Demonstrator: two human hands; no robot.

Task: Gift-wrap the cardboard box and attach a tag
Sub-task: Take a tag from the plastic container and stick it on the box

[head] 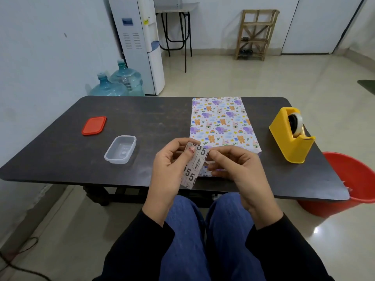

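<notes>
The box [221, 122], wrapped in white paper printed with elephants, bears and rainbows, lies flat on the dark table [142, 118], right of centre. Over its near end I hold a strip of white tag labels [193, 166] printed with "5" and "METO". My left hand [170, 169] grips the strip along its left side, thumb on top. My right hand [233, 165] pinches the strip's upper right edge with thumb and forefinger. The near end of the box is hidden behind my hands.
A yellow tape dispenser [292, 136] stands at the table's right. An open clear plastic tub [120, 150] and its red lid [94, 125] lie on the left. A red bucket [349, 183] sits on the floor beside the table's right corner.
</notes>
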